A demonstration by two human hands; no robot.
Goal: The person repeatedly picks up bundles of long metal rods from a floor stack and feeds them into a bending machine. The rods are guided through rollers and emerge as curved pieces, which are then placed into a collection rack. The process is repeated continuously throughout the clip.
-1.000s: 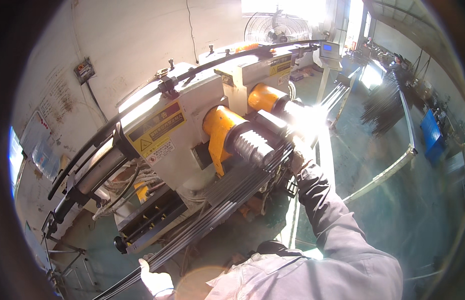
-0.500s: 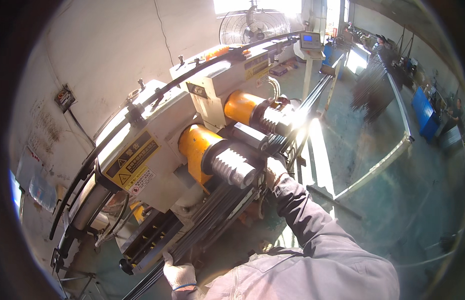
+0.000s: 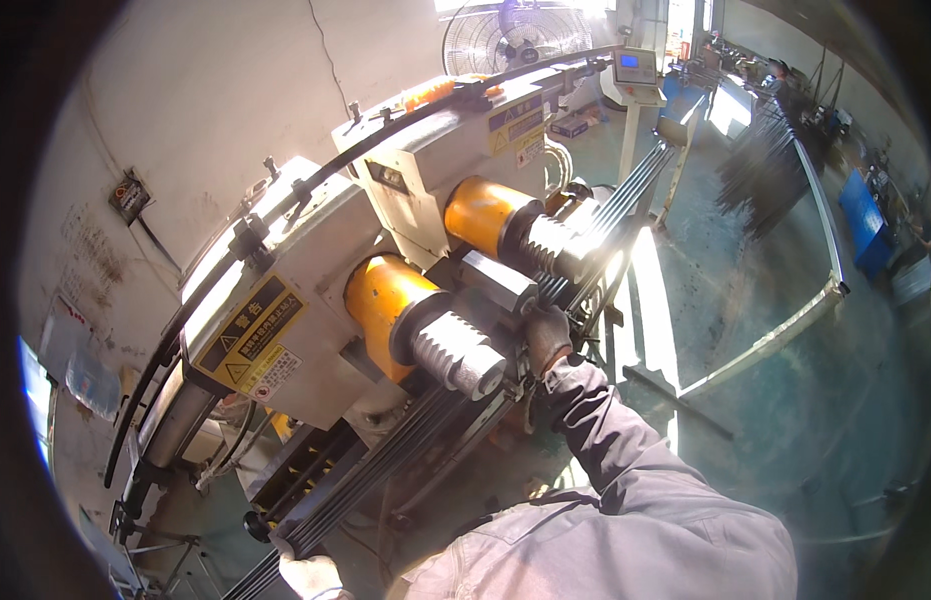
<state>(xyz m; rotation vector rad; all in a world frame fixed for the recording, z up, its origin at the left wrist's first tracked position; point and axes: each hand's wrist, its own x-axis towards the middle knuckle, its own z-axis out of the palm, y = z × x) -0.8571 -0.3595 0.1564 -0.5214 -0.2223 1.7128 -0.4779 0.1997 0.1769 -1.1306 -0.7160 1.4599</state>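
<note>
A bundle of long thin metal rods runs slantwise along the front of a machine, from the lower left to the upper right. My left hand, in a pale glove, is closed round the rods near their lower end in view. Farther along, my gloved right hand is closed at the rods beside a steel block; its fingertips are partly hidden. Two orange roller housings with ridged steel rollers stick out over the rods, the near roller between my hands and the far roller beyond my right hand.
A control box with a lit screen stands at the machine's far end. Behind it is a large fan. On the right, a metal rail frame stands near a heap of dark rods. People are farther back.
My left hand has shifted down and to the left at the rods, which now show more spread apart. My right hand stays beside the steel block. The view has tilted slightly.
</note>
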